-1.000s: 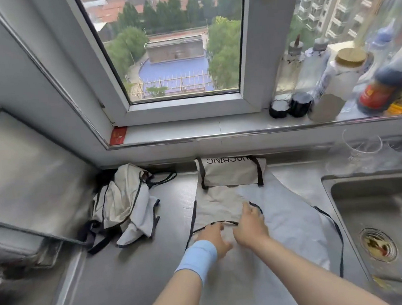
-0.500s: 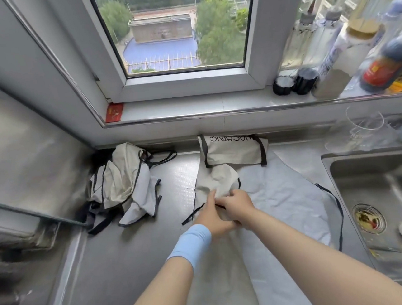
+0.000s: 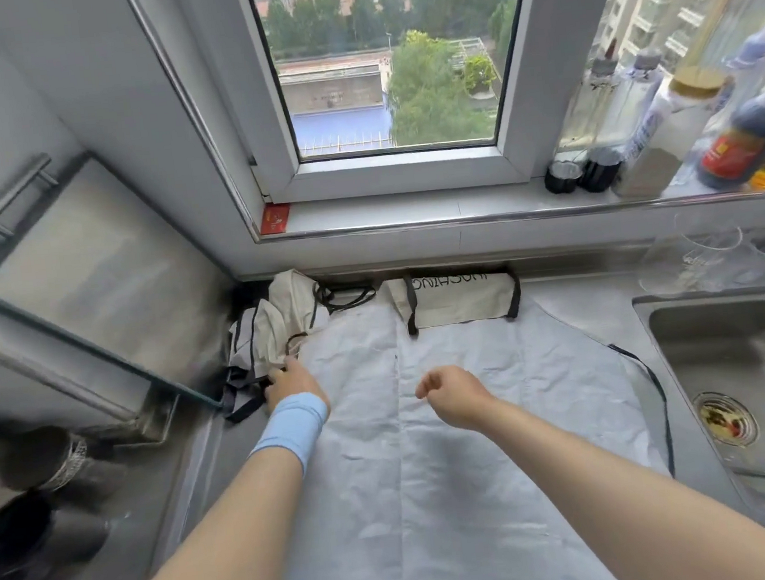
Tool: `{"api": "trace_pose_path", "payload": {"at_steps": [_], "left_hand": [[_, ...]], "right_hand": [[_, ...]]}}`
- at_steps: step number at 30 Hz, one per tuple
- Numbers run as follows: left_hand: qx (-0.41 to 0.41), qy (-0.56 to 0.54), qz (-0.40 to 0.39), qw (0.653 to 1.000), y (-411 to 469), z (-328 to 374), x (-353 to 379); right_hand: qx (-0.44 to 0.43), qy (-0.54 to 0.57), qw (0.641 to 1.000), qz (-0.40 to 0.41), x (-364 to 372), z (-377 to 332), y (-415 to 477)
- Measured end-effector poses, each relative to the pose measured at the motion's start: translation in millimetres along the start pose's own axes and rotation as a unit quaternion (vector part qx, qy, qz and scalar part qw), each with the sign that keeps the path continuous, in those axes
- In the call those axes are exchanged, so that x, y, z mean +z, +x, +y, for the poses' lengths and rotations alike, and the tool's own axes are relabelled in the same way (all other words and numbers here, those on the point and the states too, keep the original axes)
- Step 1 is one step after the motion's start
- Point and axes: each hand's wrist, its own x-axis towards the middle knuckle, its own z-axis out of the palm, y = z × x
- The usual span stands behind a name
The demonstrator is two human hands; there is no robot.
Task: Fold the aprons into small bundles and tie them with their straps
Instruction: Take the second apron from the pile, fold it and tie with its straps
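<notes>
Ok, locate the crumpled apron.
Head view, left: the crumpled apron lies at the back of the counter, against the spread apron, by the left hand.

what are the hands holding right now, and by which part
Nothing in the right hand, curled above the flat apron. The left hand touches the near edge of the crumpled apron; whether it grips it cannot be told.
</notes>
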Motion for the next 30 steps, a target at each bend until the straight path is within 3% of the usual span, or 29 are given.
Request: {"api": "trace_pose_path", "payload": {"at_steps": [2,4,6,9,12,21,26,30], "left_hand": [[0.063,0.049,0.087,0.993,-10,-3,7],[0.153,0.088,0.112,0.978,-20,3,19],[0.22,0.07,0.036,0.972,-26,14,33],[0.25,-0.028,-0.115,0.961,-31,32,48],[0.271,-0.063,-0.139,0.951,-29,53,51],[0.222,-0.104,-0.123,0.962,19,130,65],[0.181,-0.145,-0.127,0.964,50,164,73],[0.108,-0.273,-0.151,0.944,70,177,76]], "right_hand": [[0.007,-0.105,0.994,-0.001,5,14,-4],[0.0,-0.209,0.978,-0.017,8,23,-9],[0.003,-0.266,0.963,-0.045,7,30,-14],[0.036,-0.248,0.966,-0.062,4,41,-11],[0.044,-0.202,0.978,-0.039,-8,45,-1],[0.062,-0.108,0.985,0.122,-93,66,66],[0.099,-0.085,0.983,0.133,-125,80,115],[0.07,0.03,0.981,0.177,-130,75,136]]}}
